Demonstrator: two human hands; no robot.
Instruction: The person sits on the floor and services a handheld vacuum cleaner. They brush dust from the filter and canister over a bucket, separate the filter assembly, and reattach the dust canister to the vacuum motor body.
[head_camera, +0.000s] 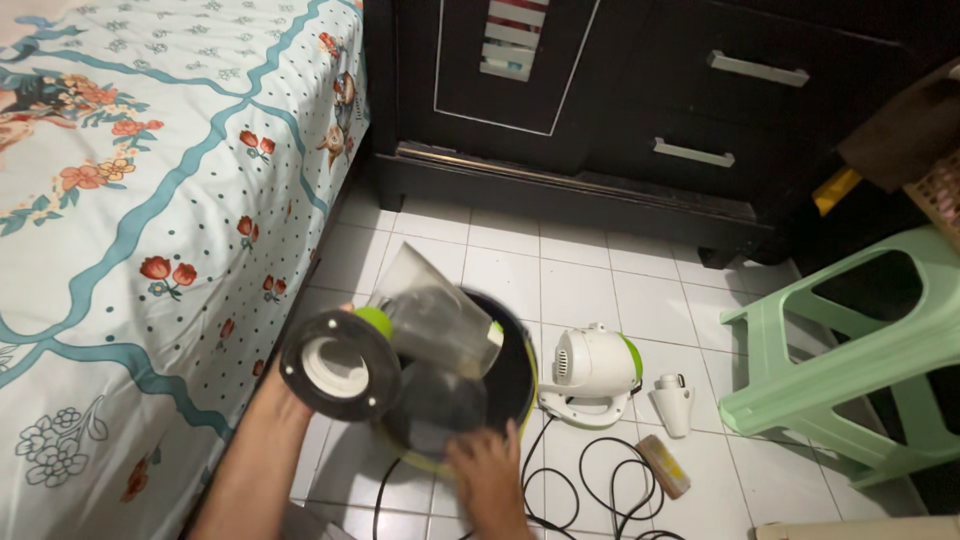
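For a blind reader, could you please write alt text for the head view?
The left hand holds a round filter piece and the right hand a clear dust cup, over a tiled floor with a white vacuum body beside a bed.

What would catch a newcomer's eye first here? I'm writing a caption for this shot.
Low in the middle, the left hand holds up a black round filter piece while the right hand grips a clear dust container. To their right, a white vacuum motor body lies on the tiled floor, beside a green plastic stool.
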